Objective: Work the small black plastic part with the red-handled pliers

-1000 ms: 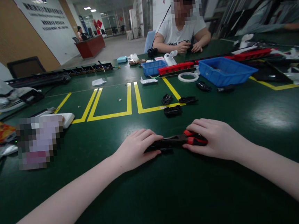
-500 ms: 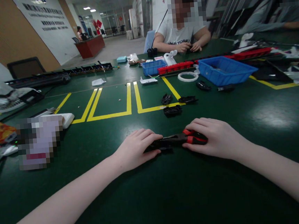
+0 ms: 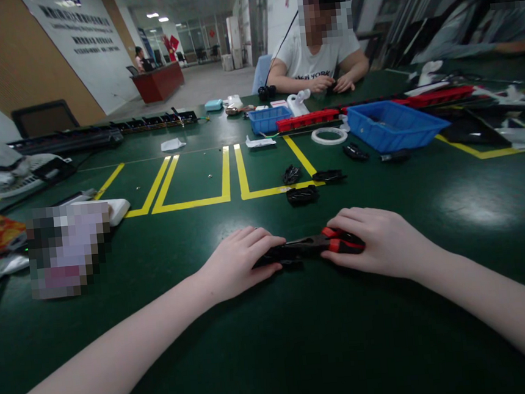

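My left hand (image 3: 241, 263) is closed around a black plastic part (image 3: 290, 256) just above the green table (image 3: 302, 334). From the right, my right hand (image 3: 377, 242) grips the red-and-black handles of a pair of pliers (image 3: 340, 242). The pliers' dark jaws point left and meet the black part between my hands. Where exactly the jaws touch it is too dark to tell. Beyond my hands lie several similar black pieces (image 3: 302, 195), near the yellow tape.
A large blue bin (image 3: 394, 127), a smaller blue bin (image 3: 269, 121) and a white ring (image 3: 329, 136) stand farther back. At left lies a blurred phone-like object (image 3: 74, 247). Across the table sits a person in a white shirt (image 3: 319, 63).
The pliers' jaws are angled slightly differently against the black part. Both hands stay nearly in place.
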Demonstrator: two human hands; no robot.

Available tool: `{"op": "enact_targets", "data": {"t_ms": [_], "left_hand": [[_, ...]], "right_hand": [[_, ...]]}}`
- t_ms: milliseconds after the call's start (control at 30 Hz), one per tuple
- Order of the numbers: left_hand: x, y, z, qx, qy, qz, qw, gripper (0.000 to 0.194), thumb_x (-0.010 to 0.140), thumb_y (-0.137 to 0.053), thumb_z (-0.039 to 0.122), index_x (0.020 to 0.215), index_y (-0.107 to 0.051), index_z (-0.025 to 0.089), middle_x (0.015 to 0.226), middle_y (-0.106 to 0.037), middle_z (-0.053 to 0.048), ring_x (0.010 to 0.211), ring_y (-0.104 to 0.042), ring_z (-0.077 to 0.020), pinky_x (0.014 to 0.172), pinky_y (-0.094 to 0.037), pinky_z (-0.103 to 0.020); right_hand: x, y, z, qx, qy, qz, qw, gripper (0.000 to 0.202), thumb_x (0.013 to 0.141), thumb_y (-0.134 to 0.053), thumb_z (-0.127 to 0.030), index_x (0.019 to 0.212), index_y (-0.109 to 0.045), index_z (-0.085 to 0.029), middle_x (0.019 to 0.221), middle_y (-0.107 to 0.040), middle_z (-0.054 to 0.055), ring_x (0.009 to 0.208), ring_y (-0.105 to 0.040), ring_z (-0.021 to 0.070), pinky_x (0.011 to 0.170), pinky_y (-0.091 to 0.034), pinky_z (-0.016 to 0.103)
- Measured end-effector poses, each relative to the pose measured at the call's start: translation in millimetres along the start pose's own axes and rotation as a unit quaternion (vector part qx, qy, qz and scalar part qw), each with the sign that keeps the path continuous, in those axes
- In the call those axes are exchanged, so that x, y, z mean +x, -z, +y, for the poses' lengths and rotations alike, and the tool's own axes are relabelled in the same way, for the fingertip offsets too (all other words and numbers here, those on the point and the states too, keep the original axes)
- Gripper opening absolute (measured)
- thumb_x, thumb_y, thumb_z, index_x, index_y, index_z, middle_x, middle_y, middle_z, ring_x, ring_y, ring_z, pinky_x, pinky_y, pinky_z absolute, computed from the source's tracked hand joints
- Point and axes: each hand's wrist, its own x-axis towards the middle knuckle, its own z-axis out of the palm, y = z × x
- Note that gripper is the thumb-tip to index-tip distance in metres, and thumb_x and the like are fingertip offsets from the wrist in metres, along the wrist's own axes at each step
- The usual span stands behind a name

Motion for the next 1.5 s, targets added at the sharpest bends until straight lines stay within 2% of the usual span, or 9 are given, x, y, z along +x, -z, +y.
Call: {"op": "enact_targets", "data": {"t_ms": [467,967,1500], "left_hand": [[-0.6,-0.6,-0.5,0.000,-0.001,0.004,1.000,0.034,0.094,-0.063,0.025,0.126,-0.053,0.020,0.117,-0.065,-0.008,0.103,-0.063,-0.0242,0.086,-0.055,-0.041],[-0.3,0.3,-0.8,0.008,-0.003,-0.004,1.000,0.033,0.095,-0.062,0.025,0.126,-0.053,0.020,0.117,-0.066,-0.008,0.103,-0.063,-0.0243,0.086,-0.055,-0.041],[-1.4,0.9,-1.3,0.019,-0.018,0.003,1.000,0.038,0.096,-0.061,0.024,0.133,-0.052,0.019,0.118,-0.065,-0.008,0.103,-0.063,-0.0232,0.083,-0.055,-0.038]], "right_hand": [[-0.5,-2.0,-0.6,0.026,-0.011,-0.006,1.000,0.034,0.086,-0.060,-0.052,0.095,-0.065,-0.020,0.089,-0.069,0.008,0.074,-0.065,0.0202,0.060,-0.049,0.031],[0.3,-2.7,2.4,0.005,-0.003,-0.004,1.000,0.034,0.085,-0.061,-0.051,0.094,-0.066,-0.019,0.088,-0.069,0.007,0.072,-0.065,0.0197,0.059,-0.048,0.031],[-1.5,-4.6,-1.3,0.031,-0.024,0.003,0.999,0.036,0.085,-0.063,-0.052,0.099,-0.065,-0.019,0.095,-0.071,0.009,0.080,-0.067,0.0223,0.064,-0.051,0.034]]}}
